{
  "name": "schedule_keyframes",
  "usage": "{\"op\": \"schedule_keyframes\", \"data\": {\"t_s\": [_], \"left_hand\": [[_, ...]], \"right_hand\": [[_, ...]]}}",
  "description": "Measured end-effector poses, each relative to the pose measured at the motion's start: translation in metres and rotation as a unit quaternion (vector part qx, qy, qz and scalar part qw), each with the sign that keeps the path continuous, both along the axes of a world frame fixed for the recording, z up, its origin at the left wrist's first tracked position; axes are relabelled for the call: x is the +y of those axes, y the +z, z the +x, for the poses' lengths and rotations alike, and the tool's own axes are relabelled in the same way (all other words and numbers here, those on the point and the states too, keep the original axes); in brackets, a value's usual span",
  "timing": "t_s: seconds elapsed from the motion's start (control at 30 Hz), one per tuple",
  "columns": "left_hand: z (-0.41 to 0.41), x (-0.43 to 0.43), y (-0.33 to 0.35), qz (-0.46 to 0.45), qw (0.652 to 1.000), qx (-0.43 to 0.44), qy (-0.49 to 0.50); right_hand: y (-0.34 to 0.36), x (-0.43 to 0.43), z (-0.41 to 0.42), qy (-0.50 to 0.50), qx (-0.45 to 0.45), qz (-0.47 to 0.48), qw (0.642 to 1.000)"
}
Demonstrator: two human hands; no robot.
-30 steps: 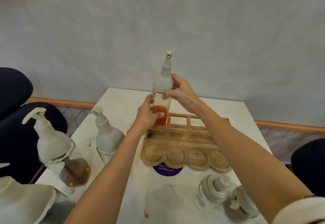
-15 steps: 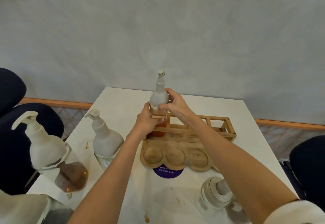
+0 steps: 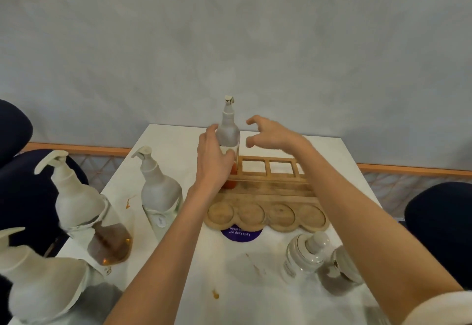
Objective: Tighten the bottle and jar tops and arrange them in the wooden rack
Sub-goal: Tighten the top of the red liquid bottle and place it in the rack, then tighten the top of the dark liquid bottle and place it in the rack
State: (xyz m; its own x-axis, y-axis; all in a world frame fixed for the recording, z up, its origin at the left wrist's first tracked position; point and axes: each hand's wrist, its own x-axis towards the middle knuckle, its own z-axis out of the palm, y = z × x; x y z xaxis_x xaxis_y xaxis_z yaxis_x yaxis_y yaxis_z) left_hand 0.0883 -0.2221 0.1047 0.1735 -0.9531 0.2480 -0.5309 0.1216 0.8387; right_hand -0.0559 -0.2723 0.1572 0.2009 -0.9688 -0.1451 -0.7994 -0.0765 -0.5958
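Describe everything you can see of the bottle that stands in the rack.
The bottle stands upright in the leftmost square slot at the back of the rack. It is narrow: a clear, glass-like lower body with some red-orange liquid at the bottom, and a matte whitish upper part tapering to a pump top. The left hand holds it at mid-height, thumb across the clear part. The right hand hovers beside it, fingers spread, not touching.
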Motion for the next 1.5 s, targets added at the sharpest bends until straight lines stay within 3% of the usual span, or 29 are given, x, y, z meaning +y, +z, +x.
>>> {"op": "schedule_keyframes", "data": {"t_s": [0.13, 0.47, 0.63, 0.77, 0.97, 1.2, 1.3, 1.5], "left_hand": [[-0.002, 0.024, 0.034, -0.07, 0.997, 0.032, -0.024], [0.022, 0.123, 0.075, -0.102, 0.984, 0.085, -0.118], [0.05, 0.173, 0.051, -0.051, 0.977, 0.116, -0.172], [0.079, 0.212, 0.023, 0.018, 0.969, 0.083, -0.233], [0.133, 0.256, -0.003, 0.103, 0.961, 0.078, -0.244], [0.198, 0.281, -0.023, 0.131, 0.968, 0.109, -0.186], [0.223, 0.287, -0.033, 0.148, 0.976, 0.076, -0.143], [0.25, 0.281, -0.063, 0.178, 0.983, -0.002, 0.034]], "right_hand": [[0.036, 0.033, -0.017, 0.006, 0.058, -0.053, 0.997], [0.055, 0.141, 0.003, 0.002, -0.029, -0.187, 0.982], [0.027, 0.191, 0.032, -0.009, -0.07, -0.2, 0.977], [-0.001, 0.222, 0.056, -0.002, -0.051, -0.179, 0.983], [-0.036, 0.257, 0.1, 0.018, -0.052, -0.144, 0.988], [-0.063, 0.273, 0.149, 0.048, -0.091, -0.077, 0.992], [-0.068, 0.275, 0.167, 0.061, -0.118, -0.049, 0.99], [-0.072, 0.273, 0.194, 0.072, -0.136, -0.022, 0.988]]}}
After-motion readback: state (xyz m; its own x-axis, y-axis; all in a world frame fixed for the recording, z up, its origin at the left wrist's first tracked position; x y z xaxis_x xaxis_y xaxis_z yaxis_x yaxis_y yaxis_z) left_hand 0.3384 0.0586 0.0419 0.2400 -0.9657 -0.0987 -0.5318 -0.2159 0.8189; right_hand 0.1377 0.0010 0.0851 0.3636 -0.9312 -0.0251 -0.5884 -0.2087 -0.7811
